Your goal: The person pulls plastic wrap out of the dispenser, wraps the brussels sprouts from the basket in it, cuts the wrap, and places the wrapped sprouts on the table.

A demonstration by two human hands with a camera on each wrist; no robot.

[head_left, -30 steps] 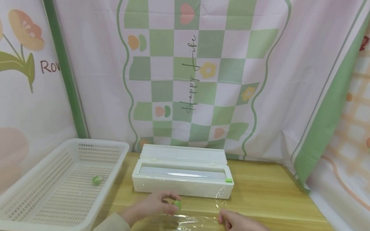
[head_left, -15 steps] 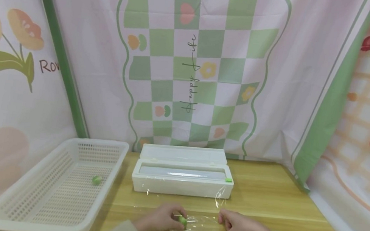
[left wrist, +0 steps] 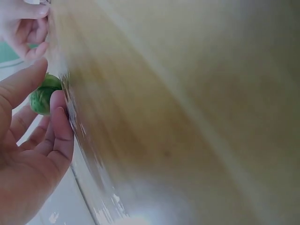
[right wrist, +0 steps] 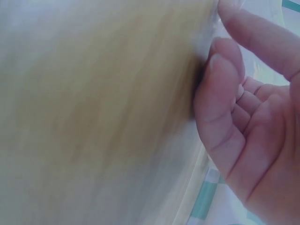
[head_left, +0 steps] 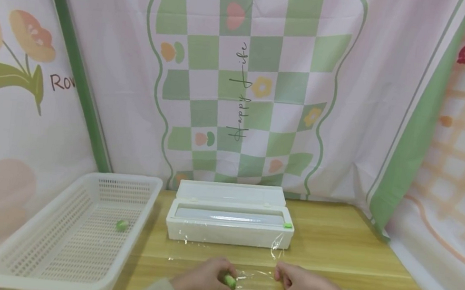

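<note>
Between its thumb and fingers my left hand (head_left: 205,276) holds a small green Brussels sprout (left wrist: 45,93), low over a sheet of clear cling film (head_left: 257,286) on the table. In the left wrist view the fingertips sit right at the film. My right hand (head_left: 307,285) rests at the film's right edge, its thumb and index finger apart and touching down there, the other fingers bent under. From the sheet, the film runs back toward a white cling film dispenser (head_left: 228,234) with its lid up and a roll inside.
A white plastic basket (head_left: 106,284) stands at the left with another Brussels sprout (head_left: 122,225) in it. A small green slider (head_left: 287,225) sits at the dispenser's right end. Patterned curtains (head_left: 262,72) hang behind the wooden table (head_left: 334,233) and along both sides.
My left hand has brought the Brussels sprout right and nearer to me, down over the cling film. My right hand has stayed in place.
</note>
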